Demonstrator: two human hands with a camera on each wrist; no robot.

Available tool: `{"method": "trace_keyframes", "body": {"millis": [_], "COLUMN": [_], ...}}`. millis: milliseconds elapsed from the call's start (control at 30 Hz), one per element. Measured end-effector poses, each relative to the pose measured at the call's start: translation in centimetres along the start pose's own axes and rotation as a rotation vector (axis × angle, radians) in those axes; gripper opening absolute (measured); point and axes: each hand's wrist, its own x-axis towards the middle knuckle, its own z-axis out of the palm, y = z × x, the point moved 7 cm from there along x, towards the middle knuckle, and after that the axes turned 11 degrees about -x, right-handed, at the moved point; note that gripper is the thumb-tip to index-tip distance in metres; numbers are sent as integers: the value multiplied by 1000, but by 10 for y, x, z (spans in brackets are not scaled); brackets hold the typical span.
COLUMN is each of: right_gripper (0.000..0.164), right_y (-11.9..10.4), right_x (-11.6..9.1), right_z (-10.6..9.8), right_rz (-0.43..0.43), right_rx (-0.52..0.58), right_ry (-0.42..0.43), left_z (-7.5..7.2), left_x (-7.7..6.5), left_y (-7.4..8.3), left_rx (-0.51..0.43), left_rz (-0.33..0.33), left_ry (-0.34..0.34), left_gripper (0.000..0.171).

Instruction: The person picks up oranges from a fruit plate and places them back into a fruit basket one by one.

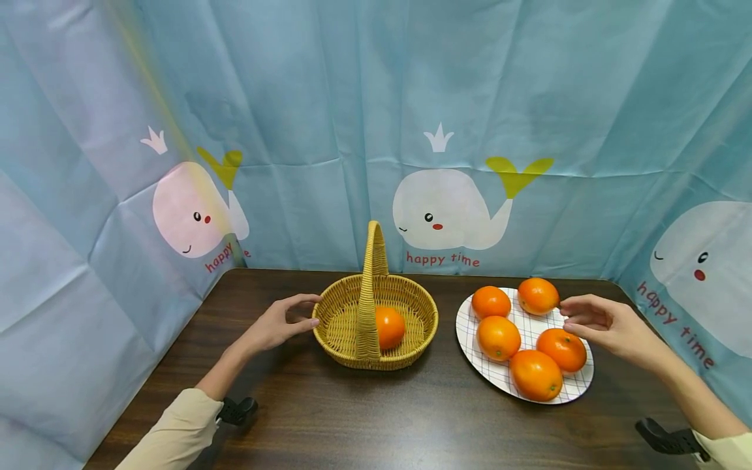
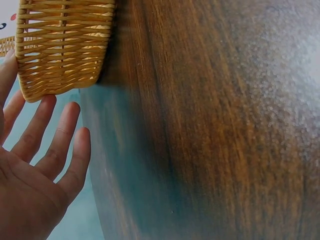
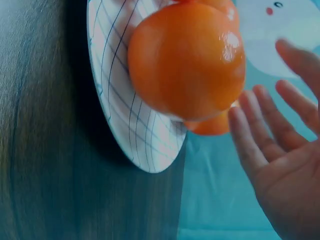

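Observation:
A yellow woven basket (image 1: 341, 353) with a tall arched handle stands mid-table, one orange (image 1: 390, 328) inside it. At its left end my left hand (image 1: 277, 324) has thumb and fingertips right at the rim. The left wrist view shows those fingers loosely extended against the basket's wicker wall (image 2: 65, 50). To the right, several oranges lie on a white checked plate (image 1: 464, 326). My right hand (image 1: 617, 326) is at the plate's right side, fingers relaxed and holding nothing. Its fingertips are beside the back orange (image 1: 538, 296) and the right orange (image 1: 561, 350).
The dark wooden table (image 1: 352, 418) carries the basket and plate side by side. A light blue curtain (image 1: 294, 98) printed with whales hangs behind the table and along both sides. Dark straps (image 1: 236, 411) sit on both wrists.

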Motion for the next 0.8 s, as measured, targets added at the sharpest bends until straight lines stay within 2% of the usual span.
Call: {"method": "trace_keyframes", "body": {"millis": [300, 400, 567, 800], "right_gripper": [63, 68, 71, 64], "right_y": [7, 12, 20, 23], "right_x": [-10, -13, -17, -21], "right_z": [11, 15, 22, 29], "right_rz": [-63, -43, -19, -87], "right_rx": [94, 127, 164, 276], "right_ry": [-185, -234, -281, -320], "left_z": [0, 0, 0, 0], "left_x": [0, 0, 0, 1], "left_y": [-1, -1, 0, -1], "left_rx": [8, 14, 17, 15], "left_rz": [14, 18, 24, 6], "left_ry": [5, 7, 8, 4], "left_gripper": [50, 49, 49, 49]}}
